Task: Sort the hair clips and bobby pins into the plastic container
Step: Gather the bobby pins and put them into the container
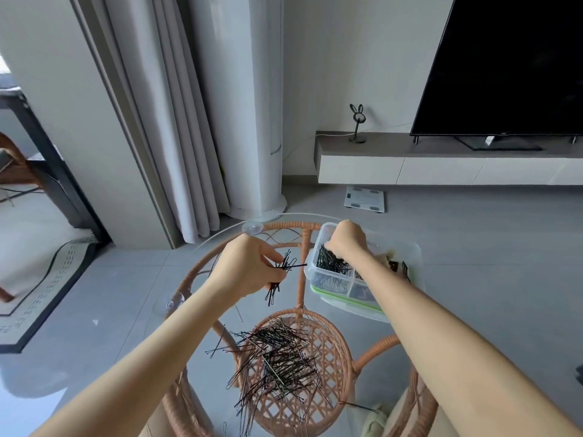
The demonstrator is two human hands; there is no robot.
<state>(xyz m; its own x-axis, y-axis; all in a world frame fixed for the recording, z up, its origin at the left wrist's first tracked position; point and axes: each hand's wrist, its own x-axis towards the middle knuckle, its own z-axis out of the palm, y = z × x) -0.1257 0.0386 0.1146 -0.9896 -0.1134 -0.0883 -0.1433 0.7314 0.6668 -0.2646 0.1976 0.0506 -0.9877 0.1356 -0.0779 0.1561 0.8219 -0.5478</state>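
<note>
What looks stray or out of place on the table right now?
Mostly tidy. The bobby pin pile sits loose on the glass table, and two lie apart from it: a lone pin at the lower right and a thin pin by the left forearm. No damage visible.

Left arm: bare, reaching forward from lower left. My left hand: raised, thumb and fingers curled, pinching a bunch of bobby pins. Right arm: bare, stretched further forward from lower right. My right hand: back uppermost, fingers bent downward, tips hidden; grip unclear.
</note>
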